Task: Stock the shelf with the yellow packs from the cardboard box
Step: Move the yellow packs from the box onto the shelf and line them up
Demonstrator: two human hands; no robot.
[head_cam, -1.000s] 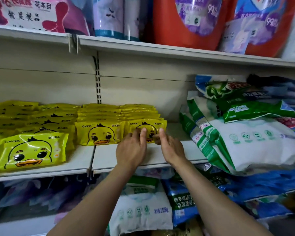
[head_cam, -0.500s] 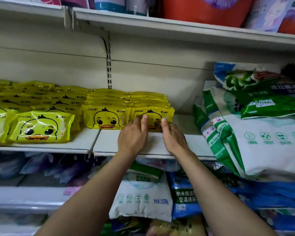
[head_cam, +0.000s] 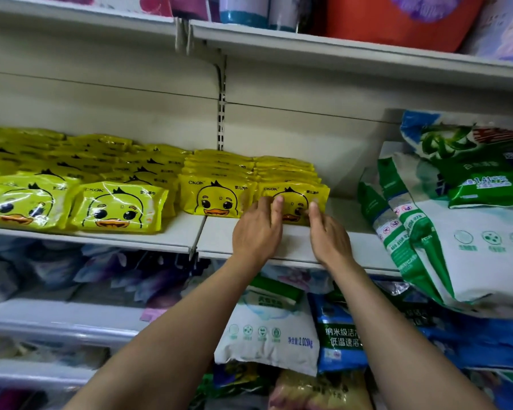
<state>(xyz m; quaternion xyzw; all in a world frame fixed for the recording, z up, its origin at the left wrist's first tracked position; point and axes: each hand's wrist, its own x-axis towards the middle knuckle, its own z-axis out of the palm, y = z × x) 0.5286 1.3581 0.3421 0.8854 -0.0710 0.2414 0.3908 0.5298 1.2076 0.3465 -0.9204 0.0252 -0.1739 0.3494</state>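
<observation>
A: How are the arms placed?

B: Both bare forearms reach up from the bottom edge toward the middle shelf point(head_cam: 279, 247). The left hand point(head_cam: 256, 229) and right hand point(head_cam: 328, 236) are side by side, backs up, at the front yellow pack point(head_cam: 293, 199) on the right end of the row.

A: How many packs?

B: Four duck-faced fronts show fully along the shelf, with rows stacked behind them; I cannot count those. The cardboard box is out of view.

A: And the hands?

B: Both are open, fingers nearly straight. The left fingertips point(head_cam: 276, 202) lie against that pack's face; the right index finger point(head_cam: 313, 207) touches its right part. Neither grips it.

A: What is beside it?

B: Large green-and-white bags point(head_cam: 456, 232) lean near the right, apart from the packs.
</observation>
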